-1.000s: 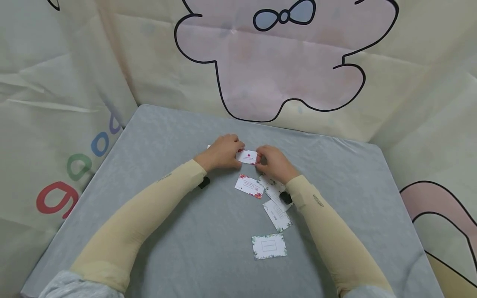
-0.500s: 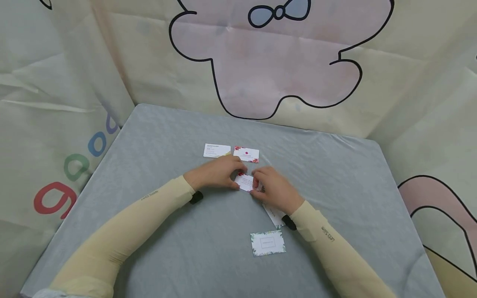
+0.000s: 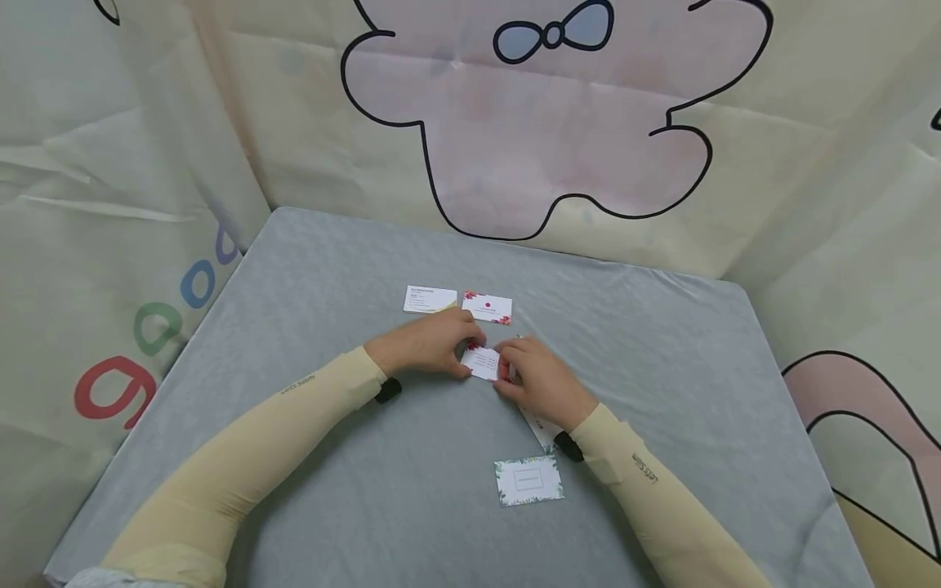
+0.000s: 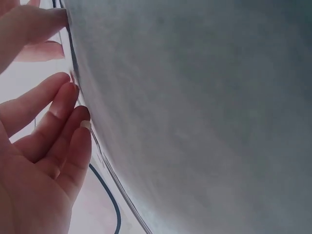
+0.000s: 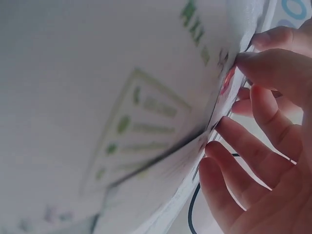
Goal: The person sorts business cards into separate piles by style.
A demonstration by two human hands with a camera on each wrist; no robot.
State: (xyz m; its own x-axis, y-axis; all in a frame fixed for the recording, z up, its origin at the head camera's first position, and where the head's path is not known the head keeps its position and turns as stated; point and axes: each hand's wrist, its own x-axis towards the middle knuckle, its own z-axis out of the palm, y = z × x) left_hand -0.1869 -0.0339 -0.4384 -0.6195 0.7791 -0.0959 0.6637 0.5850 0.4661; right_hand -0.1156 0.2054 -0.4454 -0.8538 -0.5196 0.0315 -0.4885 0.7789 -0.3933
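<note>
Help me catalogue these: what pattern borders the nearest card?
The card has leafy green edging, clearest in head view.

Left curtain (image 3: 110,269): a red g (image 3: 137,377) and a blue o (image 3: 186,286), with a green letter (image 3: 153,306) and a purple letter (image 3: 220,237) less certain
Left sleeve (image 3: 253,449): small dark print, blurred
Right sleeve (image 3: 657,490): dark lettering, unreadable
Held card (image 3: 481,362): tiny rows, illegible
Leaf-bordered card (image 3: 529,480): one boxed line, illegible
Green-printed card (image 5: 146,117): blurred rows

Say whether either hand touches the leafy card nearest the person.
No, the leafy card lies on the cloth, clear of the left hand and right hand.
</note>
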